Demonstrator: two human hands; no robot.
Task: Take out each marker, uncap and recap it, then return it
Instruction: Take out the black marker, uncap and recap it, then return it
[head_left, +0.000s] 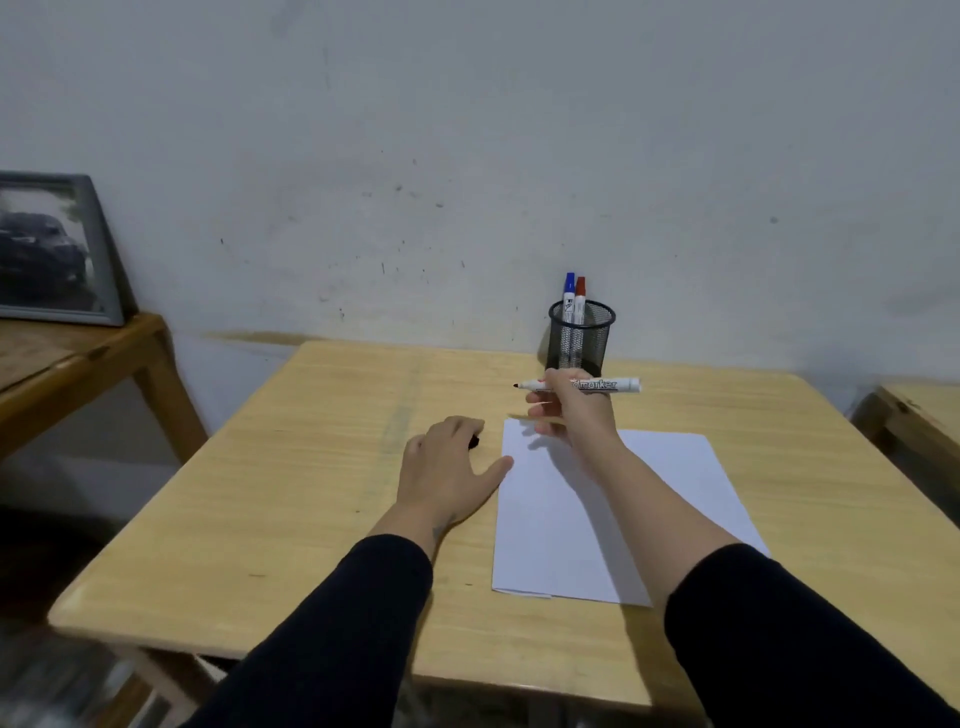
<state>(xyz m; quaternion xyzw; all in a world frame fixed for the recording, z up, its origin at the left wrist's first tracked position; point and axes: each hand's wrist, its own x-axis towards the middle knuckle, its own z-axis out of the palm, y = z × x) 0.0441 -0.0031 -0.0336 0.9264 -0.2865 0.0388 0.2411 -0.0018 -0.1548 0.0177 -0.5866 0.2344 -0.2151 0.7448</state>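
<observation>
Black sleeves (332, 629) were seen nearest, both forearms stretched over the wooden table (291, 467). The left hand (447, 467) was laid palm down on the table, fingers curled over a small black object (474, 442), probably the cap, though this could not be told for certain. The right hand (571, 405) was closed around an uncapped marker (597, 385), held level above the top edge of a white sheet of paper (587, 519), its dark tip pointed to the left. Behind it, a black mesh cup (582, 338) was placed near the wall, with a blue marker (569, 291) and a red marker (580, 293) stood upright inside.
</observation>
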